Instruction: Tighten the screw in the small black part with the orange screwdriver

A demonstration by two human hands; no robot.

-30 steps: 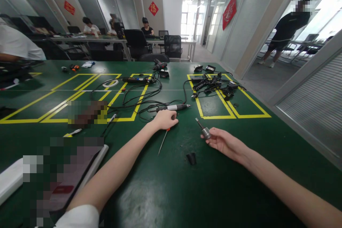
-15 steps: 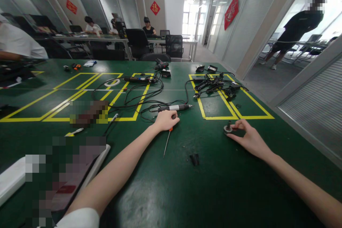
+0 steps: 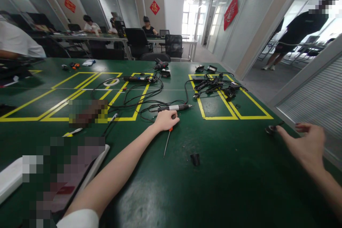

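My left hand (image 3: 167, 120) is closed round the handle of a screwdriver (image 3: 167, 144). Its thin metal shaft slants down toward me over the green table, with an orange collar below my fingers. On the right, my right hand (image 3: 304, 144) is blurred, thumb and fingers spread apart. Just beyond the thumb tip sits a small dark round part (image 3: 270, 129), lying on its side; whether the thumb touches it, I cannot tell. A small black piece (image 3: 195, 159) lies on the table between my hands. Right behind my left hand is a grey-and-black electric screwdriver (image 3: 173, 108) with a cord.
Black cables and tool parts (image 3: 211, 84) are heaped at the back right. A power drill (image 3: 160, 65) stands at the far edge. To the left are a brown block (image 3: 92, 112) and a pixelated tray-like thing (image 3: 103, 156). Other people sit farther back.
My right hand has moved right with the round part, which it held between thumb and fingers; now the fingers are apart and the part is tipped over. My left hand stays put.
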